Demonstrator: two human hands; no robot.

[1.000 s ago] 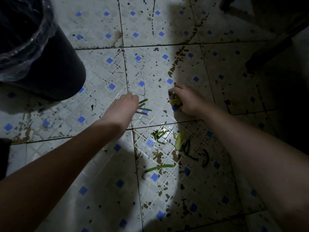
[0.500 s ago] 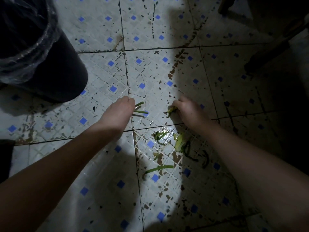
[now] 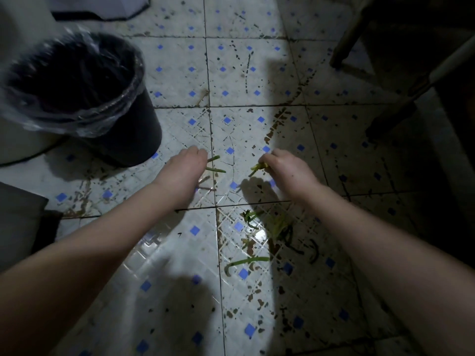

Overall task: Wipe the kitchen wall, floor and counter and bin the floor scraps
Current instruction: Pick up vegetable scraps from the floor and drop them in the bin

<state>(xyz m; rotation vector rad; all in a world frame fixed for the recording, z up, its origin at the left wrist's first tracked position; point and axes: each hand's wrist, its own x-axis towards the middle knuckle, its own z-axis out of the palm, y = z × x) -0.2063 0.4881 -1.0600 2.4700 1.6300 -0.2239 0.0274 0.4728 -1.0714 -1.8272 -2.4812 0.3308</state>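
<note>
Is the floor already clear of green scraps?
No: green scraps lie on the floor between the forearms.

1. The left hand (image 3: 185, 167) is closed around thin green stems (image 3: 215, 164) that stick out past its fingers.
2. The right hand (image 3: 285, 168) pinches yellow-green scraps (image 3: 257, 168).
3. More green scraps (image 3: 253, 260) lie on the stained tiled floor (image 3: 180, 253) near the forearms.
4. A black bin (image 3: 84, 98) with a clear liner stands at left.

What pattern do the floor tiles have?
White glazed floor tiles with small blue diamonds, in the head view.
</note>
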